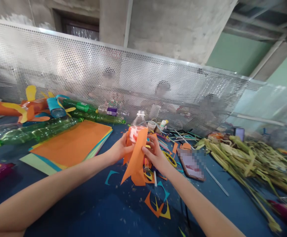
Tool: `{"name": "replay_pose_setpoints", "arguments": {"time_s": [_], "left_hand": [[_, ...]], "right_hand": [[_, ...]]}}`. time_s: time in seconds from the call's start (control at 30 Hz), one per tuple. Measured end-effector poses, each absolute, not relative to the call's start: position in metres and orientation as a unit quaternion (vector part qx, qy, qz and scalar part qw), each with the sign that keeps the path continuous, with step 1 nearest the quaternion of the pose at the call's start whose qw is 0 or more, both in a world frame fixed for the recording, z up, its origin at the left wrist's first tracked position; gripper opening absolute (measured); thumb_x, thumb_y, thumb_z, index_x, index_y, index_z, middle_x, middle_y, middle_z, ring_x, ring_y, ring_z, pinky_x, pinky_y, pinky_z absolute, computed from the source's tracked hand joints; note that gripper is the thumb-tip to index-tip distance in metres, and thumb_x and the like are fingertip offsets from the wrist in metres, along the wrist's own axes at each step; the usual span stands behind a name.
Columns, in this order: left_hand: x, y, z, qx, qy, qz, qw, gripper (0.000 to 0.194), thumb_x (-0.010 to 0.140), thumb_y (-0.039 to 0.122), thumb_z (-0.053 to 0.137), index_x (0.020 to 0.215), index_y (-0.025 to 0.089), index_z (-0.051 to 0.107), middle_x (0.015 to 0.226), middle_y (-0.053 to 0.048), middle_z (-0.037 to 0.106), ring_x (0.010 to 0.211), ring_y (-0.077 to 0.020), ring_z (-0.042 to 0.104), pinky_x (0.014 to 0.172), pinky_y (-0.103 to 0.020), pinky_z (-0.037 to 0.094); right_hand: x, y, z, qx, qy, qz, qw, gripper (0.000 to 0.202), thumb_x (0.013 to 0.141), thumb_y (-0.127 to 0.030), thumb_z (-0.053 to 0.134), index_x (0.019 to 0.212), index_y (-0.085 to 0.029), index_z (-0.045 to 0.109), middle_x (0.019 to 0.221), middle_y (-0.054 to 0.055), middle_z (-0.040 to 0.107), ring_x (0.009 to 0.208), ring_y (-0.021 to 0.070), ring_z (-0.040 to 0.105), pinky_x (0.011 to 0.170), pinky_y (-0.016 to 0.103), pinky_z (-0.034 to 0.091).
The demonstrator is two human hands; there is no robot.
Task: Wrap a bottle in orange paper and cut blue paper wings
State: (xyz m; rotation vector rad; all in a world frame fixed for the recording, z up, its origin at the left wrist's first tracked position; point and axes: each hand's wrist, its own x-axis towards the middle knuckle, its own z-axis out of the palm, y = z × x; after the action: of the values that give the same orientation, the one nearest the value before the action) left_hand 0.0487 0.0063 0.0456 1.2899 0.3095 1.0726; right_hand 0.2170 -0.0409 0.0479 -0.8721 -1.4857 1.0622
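Observation:
A clear plastic bottle (139, 121) with a red and white label stands upright between my hands, its neck uncapped. Cut orange paper (137, 156) lies against the bottle's near side and hangs down in pointed flaps. My left hand (121, 149) is closed round the bottle's left side, with orange paper under the fingers. On the right, my right hand (157, 153) pinches the orange paper near the bottle. Behind the paper, the bottle's lower part is hidden. Scraps of orange, yellow and blue paper (163, 190) lie on the dark blue table just below.
Stacked coloured paper (76, 141) and green bottles (42, 131) are at left, near paper-covered bottles (56, 107). A phone (191, 164), straws and dried husks (247, 158) lie at right. Behind the table runs a perforated metal screen (133, 72), with people behind it.

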Motion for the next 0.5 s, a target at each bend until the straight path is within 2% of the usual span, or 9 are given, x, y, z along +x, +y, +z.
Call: {"name": "replay_pose_setpoints", "arguments": {"time_s": [0.17,0.27,0.43,0.5], "left_hand": [[0.049,-0.007,0.054,0.546,0.159,0.457,0.683,0.066,0.069,0.018,0.071,0.128,0.026,0.043,0.125,-0.008,0.055,0.113,-0.0258,0.052,0.091,-0.037,0.044],[0.049,-0.016,0.063,0.544,0.18,0.453,0.683,0.063,0.072,0.018,0.068,0.129,0.026,0.042,0.132,-0.008,0.049,0.119,-0.0256,0.047,0.097,-0.039,0.04],[0.049,-0.019,0.064,0.544,0.175,0.456,0.682,0.066,0.072,0.017,0.068,0.13,0.028,0.041,0.127,-0.006,0.054,0.12,-0.0257,0.046,0.097,-0.039,0.037],[0.048,-0.019,0.061,0.545,0.139,0.442,0.698,0.057,0.074,0.022,0.066,0.127,0.028,0.045,0.123,-0.005,0.057,0.117,-0.0259,0.048,0.094,-0.037,0.04]], "right_hand": [[0.216,-0.043,0.048,-0.335,-0.61,0.496,0.52,0.056,0.083,-0.029,0.059,0.129,-0.034,0.028,0.124,0.004,0.052,0.103,0.0172,0.058,0.089,0.039,0.049],[0.216,-0.044,0.046,-0.329,-0.607,0.514,0.509,0.056,0.082,-0.028,0.059,0.131,-0.035,0.031,0.127,0.002,0.053,0.11,0.0175,0.056,0.093,0.039,0.047],[0.216,-0.049,0.048,-0.326,-0.616,0.511,0.503,0.062,0.081,-0.026,0.06,0.135,-0.035,0.031,0.133,0.002,0.05,0.116,0.0183,0.052,0.096,0.041,0.045],[0.216,-0.051,0.05,-0.329,-0.621,0.504,0.502,0.062,0.082,-0.026,0.06,0.136,-0.034,0.03,0.134,0.002,0.049,0.119,0.018,0.05,0.1,0.041,0.042]]}}
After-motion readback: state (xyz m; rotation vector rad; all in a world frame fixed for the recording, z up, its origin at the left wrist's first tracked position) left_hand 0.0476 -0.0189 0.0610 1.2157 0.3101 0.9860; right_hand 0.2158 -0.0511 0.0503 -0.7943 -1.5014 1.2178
